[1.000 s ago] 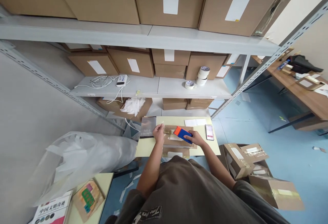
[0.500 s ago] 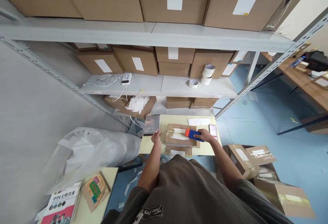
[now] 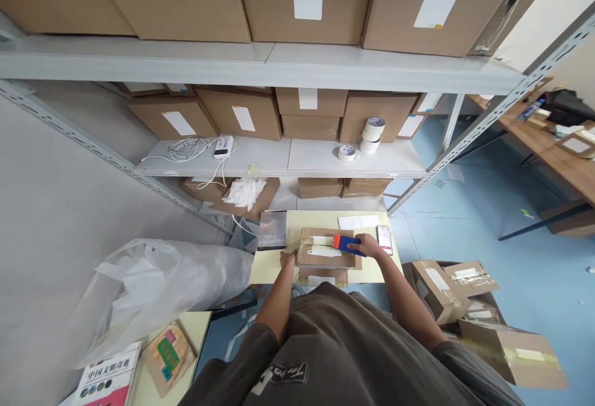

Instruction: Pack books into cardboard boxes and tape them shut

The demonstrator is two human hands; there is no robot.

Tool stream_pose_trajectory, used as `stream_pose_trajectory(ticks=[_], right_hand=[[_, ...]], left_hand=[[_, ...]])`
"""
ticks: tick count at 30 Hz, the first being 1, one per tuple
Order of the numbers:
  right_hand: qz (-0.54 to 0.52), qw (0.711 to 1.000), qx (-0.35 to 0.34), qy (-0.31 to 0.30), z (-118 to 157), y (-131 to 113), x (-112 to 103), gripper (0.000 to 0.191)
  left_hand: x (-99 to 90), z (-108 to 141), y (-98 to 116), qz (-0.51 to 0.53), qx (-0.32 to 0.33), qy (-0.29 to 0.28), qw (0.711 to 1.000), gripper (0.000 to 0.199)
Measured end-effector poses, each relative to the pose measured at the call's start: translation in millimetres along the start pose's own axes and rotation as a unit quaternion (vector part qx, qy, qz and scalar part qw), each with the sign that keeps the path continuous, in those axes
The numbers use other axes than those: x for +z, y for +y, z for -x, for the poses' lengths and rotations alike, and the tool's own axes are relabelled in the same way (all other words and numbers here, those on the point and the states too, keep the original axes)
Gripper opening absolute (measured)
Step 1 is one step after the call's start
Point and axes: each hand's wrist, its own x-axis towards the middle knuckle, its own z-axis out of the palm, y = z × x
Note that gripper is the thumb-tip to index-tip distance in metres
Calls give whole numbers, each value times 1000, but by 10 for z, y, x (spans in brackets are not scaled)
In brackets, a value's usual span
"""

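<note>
A small cardboard box (image 3: 330, 261) lies on the pale yellow table, with strips of whitish tape across its top. My right hand (image 3: 368, 245) is closed around a blue tool with an orange end (image 3: 346, 243). That orange end rests over the tape at the box's upper right; its exact kind does not show. At the box's left edge, my left hand (image 3: 287, 259) has its fingers curled against the cardboard. A dark-covered book (image 3: 273, 230) lies just beyond it. Nearer my body, a cardboard flap (image 3: 322, 278) with a white label sticks out below the box.
A phone (image 3: 384, 240) and white paper (image 3: 357, 222) lie on the table (image 3: 307, 217). Shelves ahead hold cartons, white tape rolls (image 3: 370, 135) and a power strip (image 3: 224, 146). Cartons (image 3: 444, 290) are piled at right on the floor; a plastic bag (image 3: 186, 269) bulges at left.
My left hand has moved down and slightly right, from beside the book to the box's left edge. My right hand still holds the blue tool over the box. The view has shifted slightly.
</note>
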Motion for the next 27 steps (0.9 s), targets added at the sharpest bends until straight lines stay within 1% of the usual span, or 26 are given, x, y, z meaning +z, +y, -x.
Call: stream_pose_trajectory(ticks=[2, 3, 5, 7, 9, 12, 15, 17, 19, 27], right_hand=[[-5, 1000, 2, -2, -9, 3, 3, 34], [-6, 1000, 2, -2, -16, 3, 3, 34], [-5, 1000, 2, 0, -41, -10, 4, 34], [6, 1000, 4, -1, -76, -49, 16, 33], [27, 1000, 9, -8, -117, -112, 41, 33], [61, 998, 20, -4, -173, -210, 83, 34], [71, 997, 33, -11, -196, -223, 72, 37], [79, 996, 36, -28, -179, -151, 12, 39], [90, 994, 39, -38, -134, -17, -84, 40], [88, 990, 87, -73, 152, 724, -560, 43]], left_hand=[[3, -9, 70, -39, -18, 30, 999, 37], [29, -12, 120, -57, -13, 36, 998, 39], [115, -10, 228, -95, 20, 12, 995, 45], [211, 3, 313, -138, 44, -30, 989, 55], [277, 19, 352, -167, 44, -57, 983, 61], [306, 34, 347, -194, 34, -61, 978, 60], [302, 30, 339, -219, 27, -55, 974, 62], [308, 22, 351, -227, 27, -53, 972, 63], [321, 13, 368, -227, 30, -51, 972, 62], [362, 8, 427, -248, 22, -55, 967, 61]])
